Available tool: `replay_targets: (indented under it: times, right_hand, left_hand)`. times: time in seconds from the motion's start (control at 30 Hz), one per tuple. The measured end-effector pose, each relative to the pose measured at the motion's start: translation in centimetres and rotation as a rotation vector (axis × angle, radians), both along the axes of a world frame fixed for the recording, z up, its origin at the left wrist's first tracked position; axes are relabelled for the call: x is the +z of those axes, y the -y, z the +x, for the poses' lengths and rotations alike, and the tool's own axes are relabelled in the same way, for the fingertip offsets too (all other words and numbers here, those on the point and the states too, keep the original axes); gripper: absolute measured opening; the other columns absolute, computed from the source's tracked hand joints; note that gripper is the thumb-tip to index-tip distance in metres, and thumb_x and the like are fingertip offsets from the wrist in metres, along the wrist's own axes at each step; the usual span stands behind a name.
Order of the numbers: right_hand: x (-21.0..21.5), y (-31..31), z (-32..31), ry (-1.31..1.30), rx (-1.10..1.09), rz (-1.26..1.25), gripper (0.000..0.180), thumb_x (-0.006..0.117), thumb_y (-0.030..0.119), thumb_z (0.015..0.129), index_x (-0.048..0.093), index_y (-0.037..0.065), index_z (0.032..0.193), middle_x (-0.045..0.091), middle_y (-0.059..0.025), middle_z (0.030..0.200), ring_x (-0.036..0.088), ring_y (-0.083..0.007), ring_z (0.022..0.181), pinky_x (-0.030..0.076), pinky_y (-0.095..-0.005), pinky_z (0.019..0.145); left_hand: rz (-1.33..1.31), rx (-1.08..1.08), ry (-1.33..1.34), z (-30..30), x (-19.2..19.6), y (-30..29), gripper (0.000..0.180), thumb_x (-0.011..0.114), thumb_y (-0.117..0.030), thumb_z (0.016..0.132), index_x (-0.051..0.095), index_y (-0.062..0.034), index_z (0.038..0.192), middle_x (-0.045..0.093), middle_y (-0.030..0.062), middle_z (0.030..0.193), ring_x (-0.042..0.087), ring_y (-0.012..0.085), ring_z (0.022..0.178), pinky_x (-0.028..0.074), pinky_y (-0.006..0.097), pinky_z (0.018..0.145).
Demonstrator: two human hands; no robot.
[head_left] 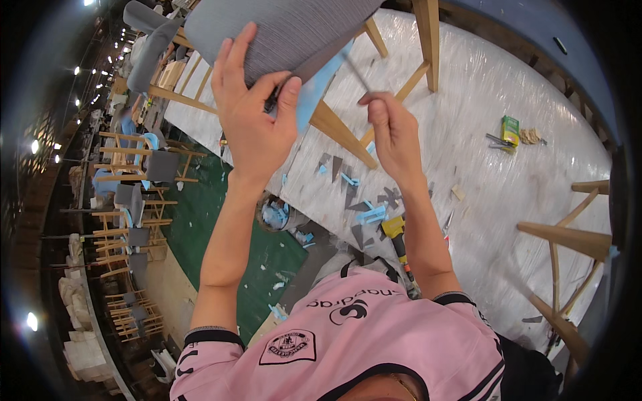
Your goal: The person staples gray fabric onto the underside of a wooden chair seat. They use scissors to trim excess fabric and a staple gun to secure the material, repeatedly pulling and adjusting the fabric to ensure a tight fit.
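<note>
Worktable: a broad surface wrapped in shiny clear film, with a green floor beyond its left edge.
Chair in hand: the grey-seated chair is at the far side in front of the person, its pale wooden legs angling out to the right, a light-blue sheet beside the seat.
Other chairs: a row of them stands off to the left; more wooden legs jut in at the right.
Left hand: this hand lies on the grey seat, longer fingers stretched along it; something dark shows by thumb and forefinger, but from here I can't tell whether they pinch it.
Right hand: the other is curled, thumb pressed down, pinching a thin dark strip near the seat.
Yellow tool: it lies beside the right forearm.
Box: green and yellow, well to the right.
Scraps: blue bits and grey offcuts litter the film.
</note>
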State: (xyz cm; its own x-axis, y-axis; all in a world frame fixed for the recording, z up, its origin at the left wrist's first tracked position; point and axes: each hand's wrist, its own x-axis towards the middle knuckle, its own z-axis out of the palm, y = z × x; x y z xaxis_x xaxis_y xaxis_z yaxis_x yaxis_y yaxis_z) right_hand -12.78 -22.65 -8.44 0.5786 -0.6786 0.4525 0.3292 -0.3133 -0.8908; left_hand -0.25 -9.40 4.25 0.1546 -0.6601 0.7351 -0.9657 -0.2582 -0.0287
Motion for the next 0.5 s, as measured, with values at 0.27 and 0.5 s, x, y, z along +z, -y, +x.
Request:
replay_targets:
  times: [0.27,0.5]
  right_hand:
    - [-1.6,0.2,0.1,-0.09,0.01,-0.094,0.019,0.07,0.021,0.097,0.076,0.003,0.097,0.073,-0.0121,0.08,0.064,-0.0239,0.062,0.048,-0.0319,0.057]
    - [-1.9,0.7,3.9,0.127,0.019,-0.117,0.018,0.073,0.019,0.096,0.076,0.002,0.096,0.068,-0.0099,0.072,0.058,-0.0184,0.056,0.044,-0.0303,0.053]
  left_hand:
    - [-0.005,-0.034,-0.07,0.1,0.0,-0.2,0.023,0.076,-0.023,0.093,0.077,-0.0001,0.092,0.044,0.0096,0.159,0.031,0.0346,0.151,0.028,0.047,0.12]
    - [0.029,-0.068,-0.073,-0.4,0.6,-0.1,0.016,0.08,-0.021,0.086,0.081,-0.0054,0.088,0.041,0.0138,0.161,0.027,0.0391,0.152,0.024,0.051,0.122]
